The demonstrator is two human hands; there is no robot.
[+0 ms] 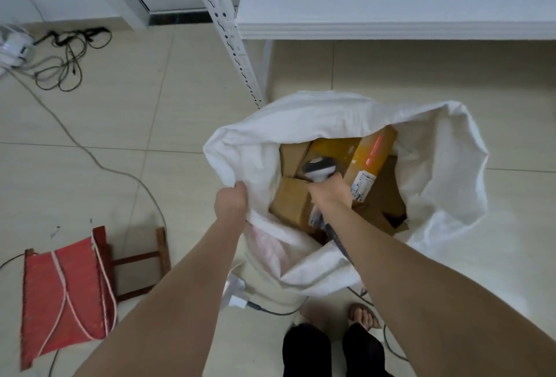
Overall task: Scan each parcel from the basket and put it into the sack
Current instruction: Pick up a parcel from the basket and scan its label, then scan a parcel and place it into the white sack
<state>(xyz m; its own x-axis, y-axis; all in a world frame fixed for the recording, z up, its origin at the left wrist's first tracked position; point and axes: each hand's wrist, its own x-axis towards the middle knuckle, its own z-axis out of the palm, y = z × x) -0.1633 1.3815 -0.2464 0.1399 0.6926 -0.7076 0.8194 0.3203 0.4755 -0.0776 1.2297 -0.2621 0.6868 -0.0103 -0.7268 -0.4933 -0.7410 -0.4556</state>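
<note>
Tiled floor (135, 135): white sack (445, 172), red fabric stool (60, 301), tangled black cables (67, 60).

white sack (445, 166) on the floor, mouth wide open, rim slumped and folded outward; near rim gripped by left hand (231, 200). inside: brown cardboard parcels (293, 199) packed side by side, with a yellow parcel (370, 150) tilted on top at the far side, white printed label at its near end. grey handheld scanner (319, 169) held by right hand (329, 191) within the mouth, above the parcels.

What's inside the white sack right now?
The white sack holds brown cardboard parcels and a yellow box. The right hand, holding the scanner, covers some; anything beneath is hidden.
</note>
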